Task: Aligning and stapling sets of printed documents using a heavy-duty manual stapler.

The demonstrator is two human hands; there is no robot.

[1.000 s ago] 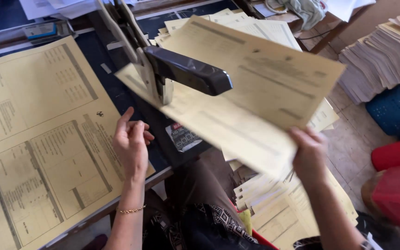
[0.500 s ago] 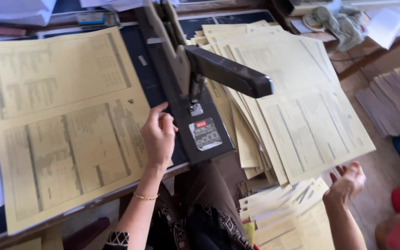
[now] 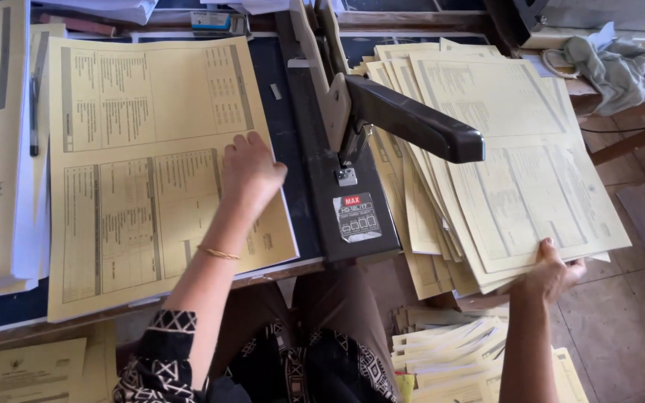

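The left hand (image 3: 251, 170) is lying palm down, fingers loosely spread, on the top sheet (image 3: 151, 172) of a yellow printed stack on the dark table (image 3: 296, 201). It is pressing near the sheet's right edge, just beside the black heavy-duty stapler (image 3: 352, 149), and pinching nothing. The right hand (image 3: 554, 272) is closing on the lower right corner of a fanned pile of sheets (image 3: 502, 149) to the right of the stapler, fingers under and thumb over the edge. That pile is overhanging the table edge.

Judgement: the paper is looking thin, light and limp; a single sheet is likely to sag or crease if lifted by one corner, and smooth faces are likely to slide over one another. The fanned pile is appearing heavier and prone to slipping apart, so support under the overhanging edge is suiting it better than a corner pinch. More sheets (image 3: 457, 358) are lying below the table, near the person's lap.
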